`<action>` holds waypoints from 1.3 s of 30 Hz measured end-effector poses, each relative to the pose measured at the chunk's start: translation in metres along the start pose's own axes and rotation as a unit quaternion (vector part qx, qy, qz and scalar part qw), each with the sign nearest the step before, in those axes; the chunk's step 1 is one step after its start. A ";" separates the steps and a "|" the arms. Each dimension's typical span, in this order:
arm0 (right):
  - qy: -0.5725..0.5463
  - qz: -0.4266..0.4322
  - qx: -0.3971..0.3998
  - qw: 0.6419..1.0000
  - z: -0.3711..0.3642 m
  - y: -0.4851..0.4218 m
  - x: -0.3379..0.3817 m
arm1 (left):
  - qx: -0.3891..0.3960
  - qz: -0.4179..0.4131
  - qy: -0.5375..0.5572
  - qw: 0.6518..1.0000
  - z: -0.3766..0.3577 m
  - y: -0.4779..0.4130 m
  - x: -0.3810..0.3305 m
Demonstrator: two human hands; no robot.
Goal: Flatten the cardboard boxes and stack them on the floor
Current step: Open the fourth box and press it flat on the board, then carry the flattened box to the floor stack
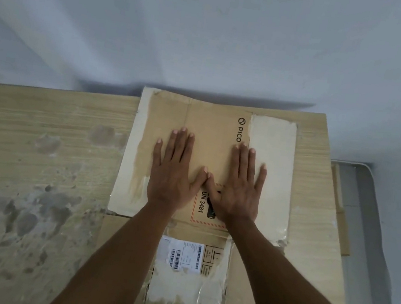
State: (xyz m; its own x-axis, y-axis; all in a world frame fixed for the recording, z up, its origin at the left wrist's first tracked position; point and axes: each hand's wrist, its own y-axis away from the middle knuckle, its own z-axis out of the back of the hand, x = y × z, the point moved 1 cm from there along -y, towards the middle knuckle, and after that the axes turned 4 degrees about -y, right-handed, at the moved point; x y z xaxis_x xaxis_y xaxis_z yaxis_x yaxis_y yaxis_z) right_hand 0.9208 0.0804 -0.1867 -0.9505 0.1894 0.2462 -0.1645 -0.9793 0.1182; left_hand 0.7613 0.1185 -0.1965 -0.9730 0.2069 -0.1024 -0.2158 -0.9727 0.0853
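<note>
A flattened brown cardboard box [213, 127] with "PICO" and "UN 3481" printing and pale tape strips lies flat on a wooden surface. My left hand [173, 171] and my right hand [238, 186] both press palm-down on it, fingers spread, thumbs touching at the middle. Neither hand holds anything. A second flattened box [188, 280] with white shipping labels lies under my forearms, nearer to me.
The wooden surface [38, 153] is stained with grey patches on the left. A white wall [211, 36] stands right behind it. More cardboard pieces [341, 212] lean at the right edge, beside a grey floor strip [370, 229].
</note>
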 end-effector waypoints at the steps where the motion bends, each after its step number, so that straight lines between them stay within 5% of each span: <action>1: 0.000 0.001 0.000 1.000 0.000 0.000 0.000 | -0.001 0.000 0.002 1.000 0.000 0.000 -0.001; 8: -0.025 0.000 0.007 1.000 -0.001 -0.003 -0.002 | -0.002 -0.020 0.030 0.999 -0.003 -0.002 0.006; 11: -0.118 0.010 0.029 0.993 0.005 -0.004 -0.014 | 0.046 -0.016 0.165 0.985 0.010 -0.005 0.016; 13: -0.201 0.005 0.046 0.979 0.013 0.005 -0.028 | 0.032 0.026 0.251 0.967 0.021 0.004 0.030; 16: -0.209 -0.021 0.016 0.978 0.024 0.048 -0.057 | -0.051 0.179 0.231 0.955 0.035 0.047 0.064; 19: -0.190 -0.156 -0.063 0.967 0.033 0.096 -0.080 | -0.044 0.303 0.237 0.922 0.038 0.095 0.083; 22: -0.197 -0.279 -0.081 0.936 0.039 0.120 -0.087 | -0.012 0.308 0.290 0.906 0.038 0.110 0.084; 28: -0.300 -0.310 -0.056 0.900 0.039 0.105 -0.092 | 0.068 0.359 0.415 0.833 0.041 0.092 0.099; 35: -0.307 -0.302 0.029 0.902 0.052 0.086 -0.104 | 0.094 0.334 0.421 0.838 0.048 0.085 0.094; 39: -0.384 -0.326 0.013 0.864 0.055 0.085 -0.101 | 0.082 0.335 0.436 0.831 0.045 0.084 0.095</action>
State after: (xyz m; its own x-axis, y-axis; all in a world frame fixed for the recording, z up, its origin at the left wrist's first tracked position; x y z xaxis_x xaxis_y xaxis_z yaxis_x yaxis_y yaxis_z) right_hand 1.0172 -0.0182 -0.1487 -0.2014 0.7014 0.6837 -0.5840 -0.6464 0.4911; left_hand 0.6469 0.0613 -0.1542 -0.4658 -0.5999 -0.6505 0.2738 -0.7967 0.5388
